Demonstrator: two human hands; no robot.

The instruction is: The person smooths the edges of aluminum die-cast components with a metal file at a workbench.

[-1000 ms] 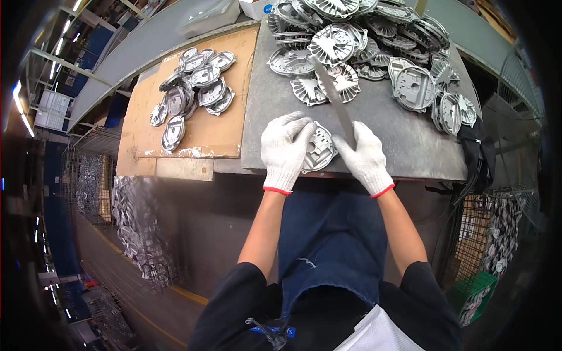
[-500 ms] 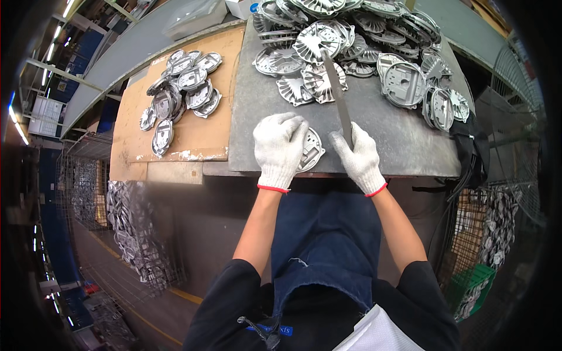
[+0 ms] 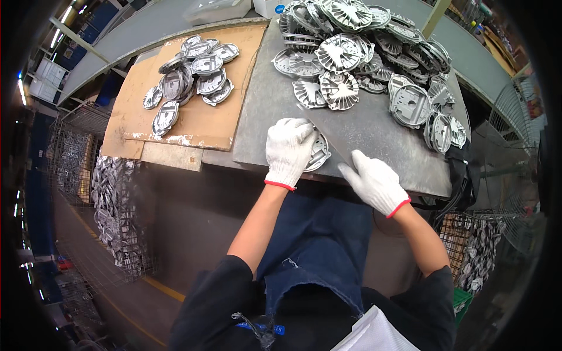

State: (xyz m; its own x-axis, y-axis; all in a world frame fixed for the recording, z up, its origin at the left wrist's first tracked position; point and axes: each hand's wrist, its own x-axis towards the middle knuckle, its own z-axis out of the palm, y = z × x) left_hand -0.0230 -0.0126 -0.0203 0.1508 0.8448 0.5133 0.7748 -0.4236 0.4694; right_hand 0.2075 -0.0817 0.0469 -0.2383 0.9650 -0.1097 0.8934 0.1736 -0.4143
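Observation:
My left hand [image 3: 290,146], in a white knit glove with a red cuff, is closed over a round silver metal casting [image 3: 318,154] at the table's front edge. The glove hides the casting's left part. In my right hand [image 3: 374,182], gloved the same way, is a long flat metal file [image 3: 335,144]. Its blade slants up and left, smeared by motion, with the tip close to the casting's upper edge. Whether blade and casting touch, I cannot tell.
Beyond my hands, a heap of finned castings [image 3: 339,52] covers the far part of the grey table [image 3: 263,111]. Several more castings [image 3: 172,85] lie on a cardboard sheet [image 3: 205,126] at the left. Wire baskets of castings [image 3: 114,210] stand below on the left, another [image 3: 477,245] on the right.
My right hand has moved right and nearer to me, drawing the file back from the heap and tilting it further left. The left hand stays on the casting. The whole view has shifted slightly.

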